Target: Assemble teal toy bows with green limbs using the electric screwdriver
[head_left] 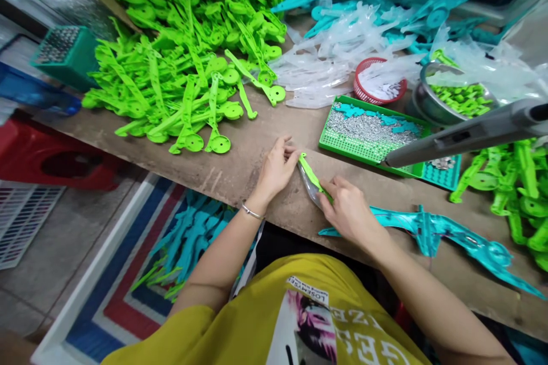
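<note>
While the right hand pinches the near end of the green part, clear piece alongside, over the bench near its front edge, the left hand curls loosely by the far tip; whether it grips anything, I cannot tell. A steady right pinch should keep both pieces aligned.

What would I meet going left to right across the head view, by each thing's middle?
Teal container, large green pile, left hand, green piece, right hand, red basket, metal bowl.
</note>
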The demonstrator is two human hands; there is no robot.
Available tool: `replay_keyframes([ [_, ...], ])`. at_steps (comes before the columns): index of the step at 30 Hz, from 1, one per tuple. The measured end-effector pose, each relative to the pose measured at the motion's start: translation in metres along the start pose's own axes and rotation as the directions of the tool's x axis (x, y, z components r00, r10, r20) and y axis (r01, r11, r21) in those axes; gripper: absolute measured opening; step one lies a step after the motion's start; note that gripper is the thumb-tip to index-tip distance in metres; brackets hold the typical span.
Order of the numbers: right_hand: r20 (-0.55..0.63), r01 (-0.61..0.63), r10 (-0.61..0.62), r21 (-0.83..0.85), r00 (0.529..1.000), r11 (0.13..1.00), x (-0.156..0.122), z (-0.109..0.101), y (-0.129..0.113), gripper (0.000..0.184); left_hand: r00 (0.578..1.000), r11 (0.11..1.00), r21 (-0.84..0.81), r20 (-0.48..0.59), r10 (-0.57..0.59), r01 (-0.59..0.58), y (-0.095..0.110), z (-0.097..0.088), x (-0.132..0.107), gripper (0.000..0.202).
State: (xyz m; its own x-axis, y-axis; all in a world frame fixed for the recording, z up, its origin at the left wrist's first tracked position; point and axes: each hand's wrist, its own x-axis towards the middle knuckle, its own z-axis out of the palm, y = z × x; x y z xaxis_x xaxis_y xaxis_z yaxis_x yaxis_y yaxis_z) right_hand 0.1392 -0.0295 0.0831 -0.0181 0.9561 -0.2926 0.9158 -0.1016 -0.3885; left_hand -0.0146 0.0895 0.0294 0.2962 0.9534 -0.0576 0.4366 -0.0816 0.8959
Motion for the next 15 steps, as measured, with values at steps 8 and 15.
replay_keyframes([
  [8,0.000,0.011,-0.011,0.027,1.000,1.000,0.002,-0.003,0.004,0.034,1.000,0.999,-0.035,-0.004,-0.014,0.014,0.000,0.002,0.004,0.036],
  [15,0.037,0.052,-0.078,0.474,0.996,0.879,0.044,-0.002,0.018,0.029,1.000,0.998,-0.061,-0.011,-0.016,0.015,-0.003,0.003,0.006,0.032],
])
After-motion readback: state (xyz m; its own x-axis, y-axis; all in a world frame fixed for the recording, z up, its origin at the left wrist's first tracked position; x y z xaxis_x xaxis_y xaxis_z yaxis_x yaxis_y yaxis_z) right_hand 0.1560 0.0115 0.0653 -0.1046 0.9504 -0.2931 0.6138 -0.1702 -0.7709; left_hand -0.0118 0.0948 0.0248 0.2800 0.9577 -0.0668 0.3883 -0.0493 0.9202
